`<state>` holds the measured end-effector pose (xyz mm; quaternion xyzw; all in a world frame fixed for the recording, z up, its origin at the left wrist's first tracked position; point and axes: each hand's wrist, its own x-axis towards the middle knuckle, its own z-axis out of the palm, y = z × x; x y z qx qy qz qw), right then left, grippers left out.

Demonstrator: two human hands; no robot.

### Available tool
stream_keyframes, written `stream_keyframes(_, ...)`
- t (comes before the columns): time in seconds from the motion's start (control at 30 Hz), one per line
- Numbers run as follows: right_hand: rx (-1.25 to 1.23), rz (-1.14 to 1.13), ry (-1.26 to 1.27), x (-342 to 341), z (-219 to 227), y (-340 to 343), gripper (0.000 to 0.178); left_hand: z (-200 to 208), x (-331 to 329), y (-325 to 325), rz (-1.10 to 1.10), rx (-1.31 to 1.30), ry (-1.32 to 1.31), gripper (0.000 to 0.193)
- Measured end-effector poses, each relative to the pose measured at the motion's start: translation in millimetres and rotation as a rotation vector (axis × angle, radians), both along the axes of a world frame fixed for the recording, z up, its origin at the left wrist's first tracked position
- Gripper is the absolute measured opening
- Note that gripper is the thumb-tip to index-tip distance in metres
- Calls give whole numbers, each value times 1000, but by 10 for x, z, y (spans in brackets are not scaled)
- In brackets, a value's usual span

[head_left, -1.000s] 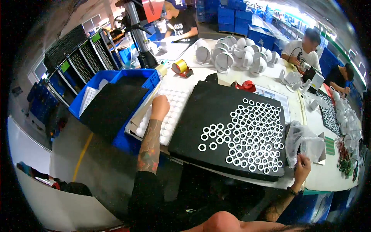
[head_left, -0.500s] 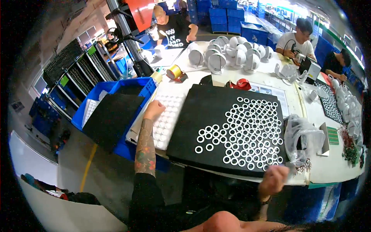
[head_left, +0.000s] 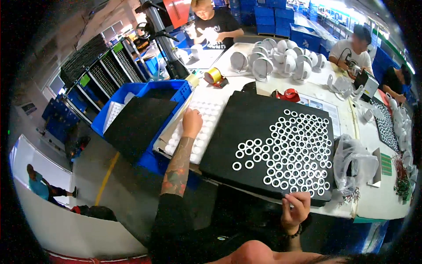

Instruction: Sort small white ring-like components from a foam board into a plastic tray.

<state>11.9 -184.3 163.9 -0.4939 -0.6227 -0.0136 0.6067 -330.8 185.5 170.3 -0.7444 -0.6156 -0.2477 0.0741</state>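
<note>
White rings (head_left: 291, 149), many — flat, round, dark at the centre, alike in size; packed over the right part of a black board (head_left: 228, 136), thinning to a few loose pieces toward its middle. Left part of the board bare. The board is square-cornered, thick, matt, set along the front edge of the tabletop (head_left: 368, 134).

White tray (head_left: 211, 133), one; oblong, at the tabletop's left edge, just beside the board. Filled with round white caps (head_left: 196, 150) in close rows, smooth and pale on top.

Left hand (head_left: 192, 123), over the tray, fingers curled downward among the caps; whether they are apart or clamped on a cap cannot be told, the tips being hidden.

Right hand (head_left: 296, 209), at the board's front edge, toward its near right corner; fingers bent — whether together on anything cannot be told.

Clear plastic bag (head_left: 351, 165), crumpled, just beside the board's right edge. Spool (head_left: 213, 75), yellow, beyond the tray's far end. Red object (head_left: 289, 94), near the board's far edge. Blue crate (head_left: 187, 90), off the tabletop's left edge, with a black sheet (head_left: 140, 116) lying across it.
</note>
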Motion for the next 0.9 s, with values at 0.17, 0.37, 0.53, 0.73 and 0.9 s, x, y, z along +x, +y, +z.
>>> stream_keyframes(0.17,-9,26,36,-39,-72,-16,25,-13,-96,145,-13,-81,-209,15)
stream_keyframes(0.37,-93,31,46,-57,-9,-54,27,-145,-19,225,29,-113,-210,14)
stream_keyframes(0.53,-63,47,81,-100,-9,-23,30,-295,-639,469,-153,-99,-244,21)
stream_keyframes(0.73,-199,15,216,-4,-80,-85,26,23,65,-532,-217,-17,-718,19)
stream_keyframes(0.9,-373,130,636,-144,-356,90,16,391,1020,-2253,-619,-321,-1265,26)
